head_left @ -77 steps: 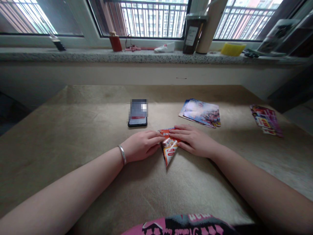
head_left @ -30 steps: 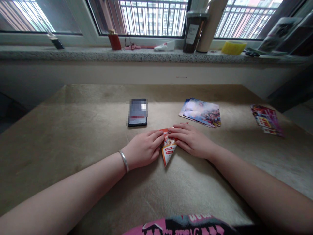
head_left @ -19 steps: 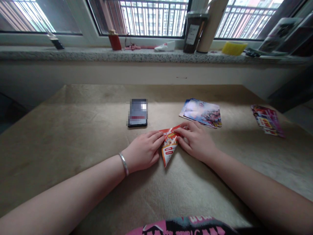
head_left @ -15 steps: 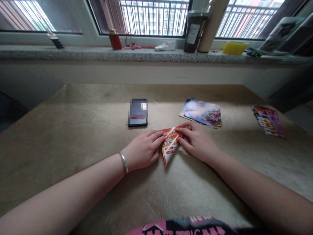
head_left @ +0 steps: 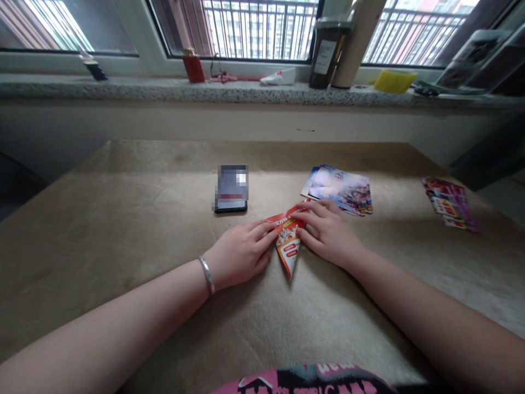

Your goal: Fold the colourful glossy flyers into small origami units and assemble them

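A glossy red, orange and white printed leaflet (head_left: 289,241), folded into a triangle, lies between my hands on the table with its point toward me. The fingers of my left hand (head_left: 246,249), with a silver bangle at the wrist, press on its upper left edge; the left thumb is mostly hidden. Across from it, my right hand (head_left: 328,232) grips the right side, fingertips on top and thumb by the edge. Just beyond the right fingers lies a stack of blue and white printed leaflets (head_left: 340,189).
A phone (head_left: 232,189) with a blurred screen lies ahead on the left. Several red and purple leaflets (head_left: 449,203) rest at the table's (head_left: 143,219) far right. Along the windowsill (head_left: 143,90) stand a dark jar (head_left: 326,54), a red container (head_left: 192,67) and a yellow object (head_left: 394,80).
The folded leaflet has turned on the table: its point has swung to the right, and its upper right corner has risen away from me. My right hand has shifted slightly forward with it.
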Motion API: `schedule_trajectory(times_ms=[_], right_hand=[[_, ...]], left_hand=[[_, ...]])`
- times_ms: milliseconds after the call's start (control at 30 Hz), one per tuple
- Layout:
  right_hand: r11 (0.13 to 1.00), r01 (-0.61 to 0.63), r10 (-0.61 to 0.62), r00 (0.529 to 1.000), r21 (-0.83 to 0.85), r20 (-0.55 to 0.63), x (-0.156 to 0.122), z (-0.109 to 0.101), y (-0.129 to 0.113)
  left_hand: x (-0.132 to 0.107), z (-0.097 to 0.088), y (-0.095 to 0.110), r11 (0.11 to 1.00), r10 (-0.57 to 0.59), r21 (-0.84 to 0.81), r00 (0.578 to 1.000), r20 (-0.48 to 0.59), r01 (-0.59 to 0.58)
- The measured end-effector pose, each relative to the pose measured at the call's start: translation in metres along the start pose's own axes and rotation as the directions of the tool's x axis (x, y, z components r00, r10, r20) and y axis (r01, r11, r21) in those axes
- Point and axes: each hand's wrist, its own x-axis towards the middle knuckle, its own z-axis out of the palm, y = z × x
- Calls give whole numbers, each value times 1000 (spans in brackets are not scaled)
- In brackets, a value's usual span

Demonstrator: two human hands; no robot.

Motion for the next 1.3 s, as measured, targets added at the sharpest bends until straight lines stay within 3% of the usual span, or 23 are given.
schedule_trajectory(times_ms=[133, 267, 733, 1300], right_hand=[[989, 135, -139, 987, 59, 86, 1, -2, -3], [980, 170, -183, 974, 102, 134, 4, -1, -3], [979, 190, -201, 963, 77, 180, 4, 4, 1], [975, 206, -217, 961, 85, 169, 3, 5, 2]], left_hand=[[1, -1, 1, 1000, 29, -4, 999, -36, -29], [2, -1, 1, 999, 41, 4, 997, -62, -41], [2, -1, 1, 997, 65, 40, 995, -78, -62], [3, 1, -1, 999, 34, -35, 997, -66, -37]])
